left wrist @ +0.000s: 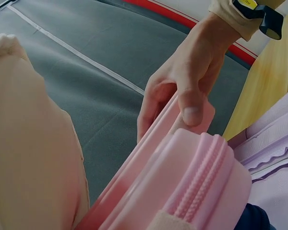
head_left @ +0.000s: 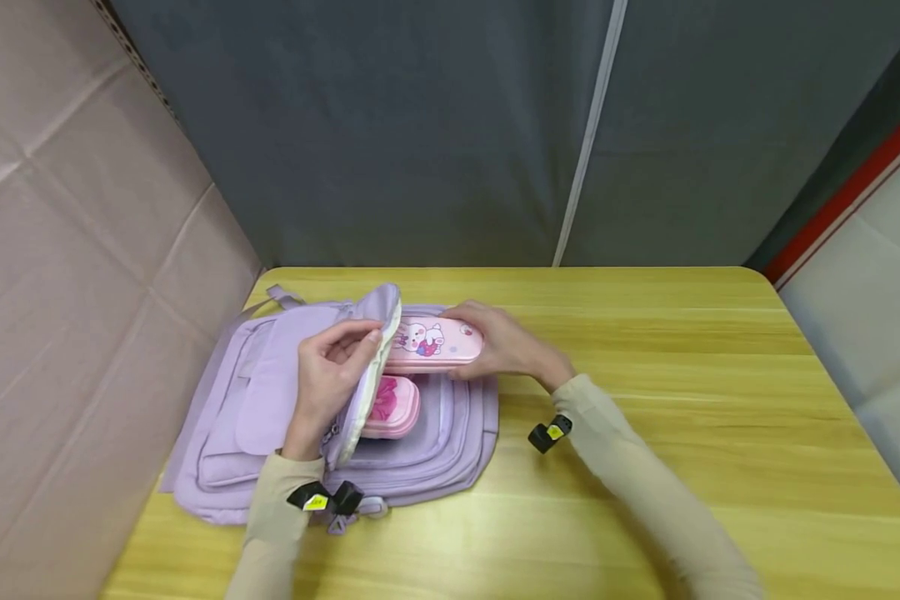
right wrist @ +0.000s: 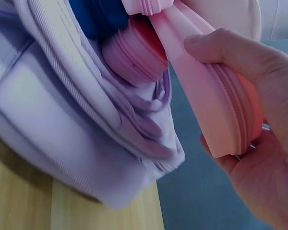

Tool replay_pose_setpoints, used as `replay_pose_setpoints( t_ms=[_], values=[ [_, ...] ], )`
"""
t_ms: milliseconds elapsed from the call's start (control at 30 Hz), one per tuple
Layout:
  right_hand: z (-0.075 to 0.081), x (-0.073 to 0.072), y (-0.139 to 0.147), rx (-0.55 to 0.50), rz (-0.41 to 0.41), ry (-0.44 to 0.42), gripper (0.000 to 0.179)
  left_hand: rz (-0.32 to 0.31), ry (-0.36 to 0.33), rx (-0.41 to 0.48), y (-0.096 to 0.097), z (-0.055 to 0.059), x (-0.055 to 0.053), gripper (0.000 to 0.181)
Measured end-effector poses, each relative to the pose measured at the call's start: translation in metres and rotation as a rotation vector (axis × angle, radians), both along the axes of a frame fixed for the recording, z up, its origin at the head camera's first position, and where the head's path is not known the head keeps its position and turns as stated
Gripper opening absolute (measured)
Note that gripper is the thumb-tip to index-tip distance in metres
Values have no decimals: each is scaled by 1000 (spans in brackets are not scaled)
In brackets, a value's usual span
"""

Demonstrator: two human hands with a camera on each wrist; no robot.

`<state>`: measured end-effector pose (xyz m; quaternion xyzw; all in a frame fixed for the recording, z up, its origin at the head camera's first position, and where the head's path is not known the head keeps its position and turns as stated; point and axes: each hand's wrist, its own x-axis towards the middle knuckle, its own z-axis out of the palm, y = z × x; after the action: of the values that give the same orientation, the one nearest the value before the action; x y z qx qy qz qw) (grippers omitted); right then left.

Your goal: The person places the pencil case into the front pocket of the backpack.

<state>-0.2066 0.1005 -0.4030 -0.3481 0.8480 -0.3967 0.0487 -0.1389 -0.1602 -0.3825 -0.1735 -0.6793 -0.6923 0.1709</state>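
A lilac backpack (head_left: 277, 375) lies on the table with its pocket flap (head_left: 387, 302) lifted. My left hand (head_left: 322, 379) pinches the edge of that flap between thumb and fingers. My right hand (head_left: 506, 342) grips the end of a pink pencil case (head_left: 456, 343) with a rabbit print, thumb on one side and fingers on the other. Its far end is hidden behind the flap. Below it a smaller pink zipped case (head_left: 405, 412) with a bow sticks out of the opening. A dark blue thing (right wrist: 98, 19) and a pink-red zipped case (right wrist: 134, 52) show inside the bag in the right wrist view.
The wooden table (head_left: 682, 375) stretches to the right of the backpack. Behind it hangs a dark grey curtain (head_left: 390, 150). A pale cloth wall (head_left: 82, 292) stands close on the left. Straps and a buckle (head_left: 341, 523) lie at the bag's near edge.
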Motion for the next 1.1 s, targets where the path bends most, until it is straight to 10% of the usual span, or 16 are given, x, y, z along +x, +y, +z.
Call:
replay_pose_setpoints(
  t_ms=[467,1100],
  values=[
    [-13,16,10,-75,-60,-28,89,42,-46,12,-1,2,3,19],
    [-21,20,14,-325,-125,-104,54,44,-8,-36,-4,-2,2,16]
  ],
)
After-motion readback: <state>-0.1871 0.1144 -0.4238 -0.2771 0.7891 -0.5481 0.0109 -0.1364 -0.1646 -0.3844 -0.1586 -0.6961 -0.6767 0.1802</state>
